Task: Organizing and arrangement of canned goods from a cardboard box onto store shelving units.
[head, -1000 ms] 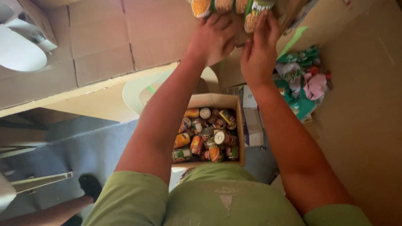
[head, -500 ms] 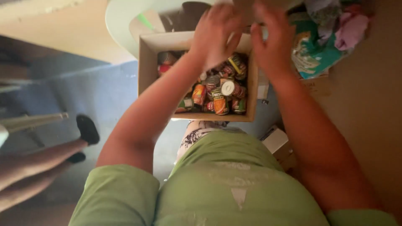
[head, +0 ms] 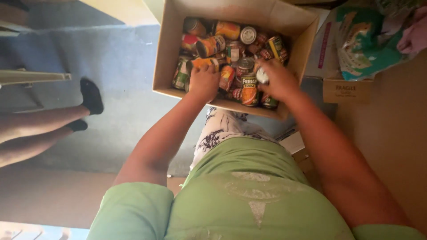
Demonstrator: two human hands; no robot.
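Note:
An open cardboard box (head: 165,58) sits below me, packed with several food cans lying at all angles. Both my hands are inside it. My left hand (head: 204,83) is closed around an orange-labelled can (head: 201,62) near the box's middle. My right hand (head: 279,81) grips a can with a pale metal end (head: 262,75) toward the right side. An upright orange and green can (head: 249,90) stands between the two hands. My green shirt fills the bottom of the view.
Another person's bare legs and black shoe (head: 91,95) reach in from the left over a blue-grey floor (head: 120,58). A green printed bag (head: 362,42) and a small cardboard carton (head: 347,90) lie to the right of the box. A pale furniture edge (head: 33,76) is at far left.
My hands came down from the cans held high overhead and now reach into the box. The view tilted down, so the box looks larger and closer.

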